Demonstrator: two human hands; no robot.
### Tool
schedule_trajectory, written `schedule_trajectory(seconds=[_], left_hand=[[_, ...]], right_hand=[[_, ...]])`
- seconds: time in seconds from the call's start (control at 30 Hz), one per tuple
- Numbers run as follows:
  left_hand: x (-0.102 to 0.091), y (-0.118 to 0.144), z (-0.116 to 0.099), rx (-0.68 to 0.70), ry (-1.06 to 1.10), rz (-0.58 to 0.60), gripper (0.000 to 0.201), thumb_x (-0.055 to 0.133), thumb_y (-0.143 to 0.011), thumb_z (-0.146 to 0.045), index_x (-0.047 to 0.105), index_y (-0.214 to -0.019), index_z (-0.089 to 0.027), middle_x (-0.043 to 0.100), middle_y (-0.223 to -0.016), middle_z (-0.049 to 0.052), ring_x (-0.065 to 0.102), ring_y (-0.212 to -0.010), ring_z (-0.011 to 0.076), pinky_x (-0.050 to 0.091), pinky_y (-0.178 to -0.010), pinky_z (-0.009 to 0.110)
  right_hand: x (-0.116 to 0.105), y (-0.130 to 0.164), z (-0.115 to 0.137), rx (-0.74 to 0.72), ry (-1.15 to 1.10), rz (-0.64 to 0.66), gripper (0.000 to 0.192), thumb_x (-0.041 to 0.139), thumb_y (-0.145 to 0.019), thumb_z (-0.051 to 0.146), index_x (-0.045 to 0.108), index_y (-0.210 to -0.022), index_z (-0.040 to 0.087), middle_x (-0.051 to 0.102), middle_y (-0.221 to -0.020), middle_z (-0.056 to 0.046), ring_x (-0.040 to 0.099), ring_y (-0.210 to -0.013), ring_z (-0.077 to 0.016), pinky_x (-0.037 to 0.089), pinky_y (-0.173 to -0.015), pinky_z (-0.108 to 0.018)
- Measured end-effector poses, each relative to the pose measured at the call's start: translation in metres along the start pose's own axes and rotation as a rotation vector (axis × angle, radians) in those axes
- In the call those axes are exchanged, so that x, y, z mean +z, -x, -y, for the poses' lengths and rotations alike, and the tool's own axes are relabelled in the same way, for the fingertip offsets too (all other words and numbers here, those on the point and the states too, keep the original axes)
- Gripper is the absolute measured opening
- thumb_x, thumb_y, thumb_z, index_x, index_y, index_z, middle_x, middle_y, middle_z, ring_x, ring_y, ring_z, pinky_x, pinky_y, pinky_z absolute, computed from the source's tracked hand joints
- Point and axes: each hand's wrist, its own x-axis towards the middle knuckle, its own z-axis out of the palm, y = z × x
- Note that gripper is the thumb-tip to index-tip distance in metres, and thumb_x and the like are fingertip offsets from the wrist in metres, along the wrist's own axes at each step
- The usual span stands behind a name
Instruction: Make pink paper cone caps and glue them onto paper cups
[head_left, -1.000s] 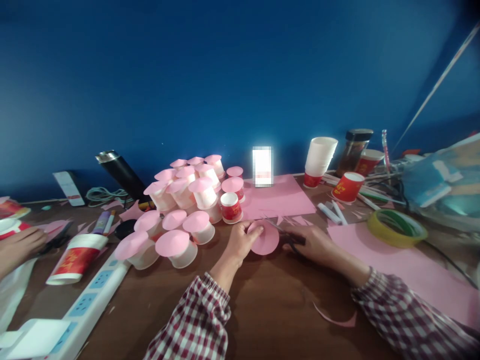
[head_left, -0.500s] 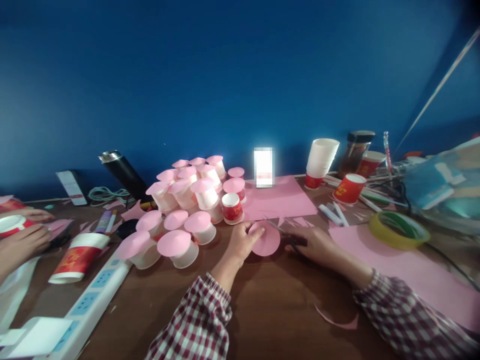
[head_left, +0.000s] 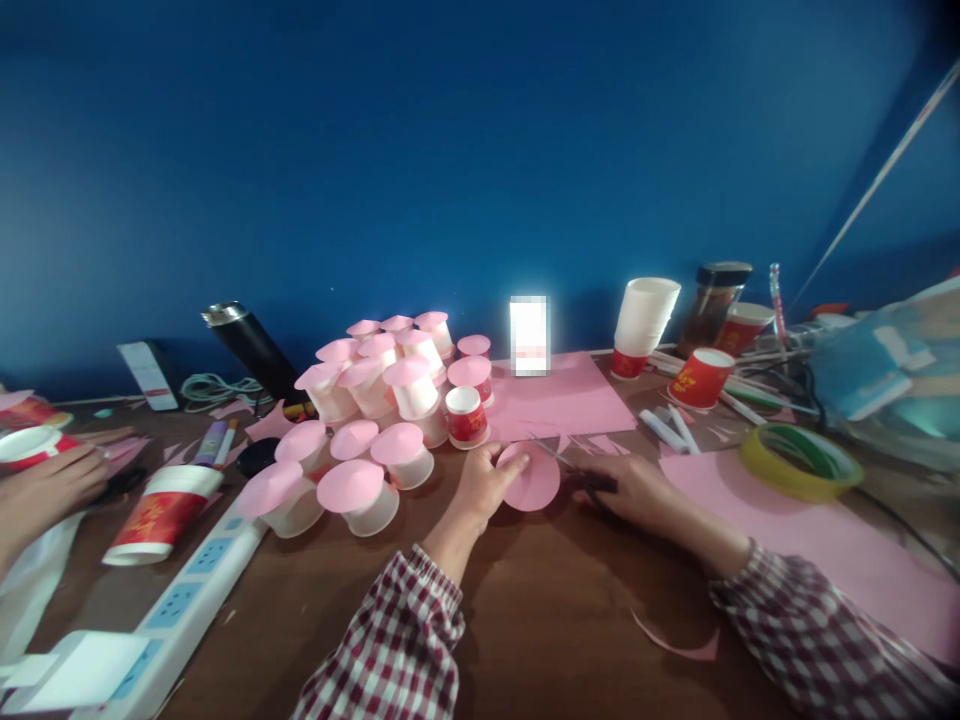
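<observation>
Desk: scissors (head_left: 581, 473) blades point left into pink disc (head_left: 534, 478).

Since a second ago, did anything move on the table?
Hardly. A co-worker's hand at the left edge shifted a little around a red cup. The left hand still pinches the pink paper circle, and the right hand keeps the scissors at its edge. The pink-topped cups stayed put.

deep blue wall (head_left: 450, 150) behind brown, seemingly wooden table (head_left: 555, 610).
</observation>
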Motion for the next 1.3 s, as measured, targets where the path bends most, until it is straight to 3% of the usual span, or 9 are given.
schedule_trajectory(seconds=[1.3], left_hand=[[-0.0034, -0.0032, 0.0033, 0.020, -0.001, -0.036, 0.032, 0.070, -0.063, -0.041, 0.070, -0.078, -0.012, 0.064, -0.066, 0.002, 0.055, -0.062, 0.0151, 0.039, -0.058, 0.024]], right_hand=[[-0.0038, 0.0006, -0.0004, -0.008, -0.003, 0.038, 0.033, 0.059, -0.078, 0.033, 0.064, -0.111, 0.029, 0.071, -0.101, -0.002, 0.065, -0.086, -0.0233, 0.049, -0.073, -0.031]])
